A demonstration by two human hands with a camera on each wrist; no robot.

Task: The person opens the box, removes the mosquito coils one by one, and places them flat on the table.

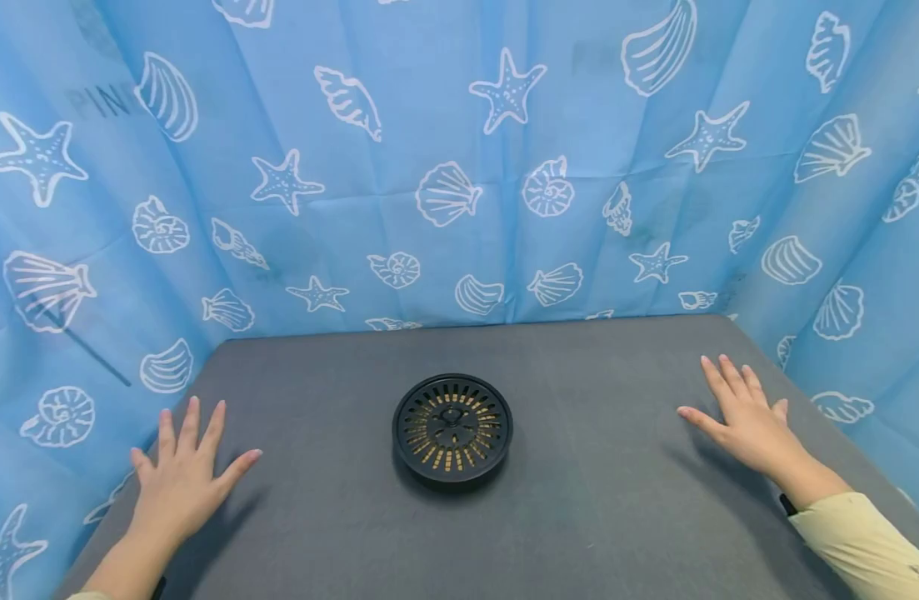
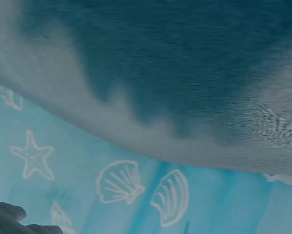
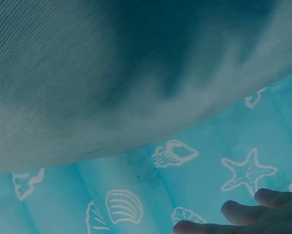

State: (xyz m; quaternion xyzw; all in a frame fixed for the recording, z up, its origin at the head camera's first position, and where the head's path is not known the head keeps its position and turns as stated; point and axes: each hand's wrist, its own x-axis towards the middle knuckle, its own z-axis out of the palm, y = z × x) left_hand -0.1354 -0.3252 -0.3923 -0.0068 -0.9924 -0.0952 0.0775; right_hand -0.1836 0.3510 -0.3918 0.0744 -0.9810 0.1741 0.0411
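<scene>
A round black container (image 1: 453, 429) with a slotted lid and a small central knob sits mid-table; something yellowish-brown shows through its slots. To its left, my left hand (image 1: 180, 483) hovers over the table's left side, fingers straight and spread. My right hand (image 1: 755, 429) is held over the right side, its fingers also extended and palm down. Neither hand touches the container. Fingertips (image 2: 7, 212) show at the lower left of the left wrist view, and other fingertips (image 3: 239, 212) at the lower right of the right wrist view.
The container rests on a grey cloth-covered table (image 1: 579, 517), where both hands cast shadows. A blue curtain (image 1: 444, 125) with white shells and starfish hangs along the table's back and both sides.
</scene>
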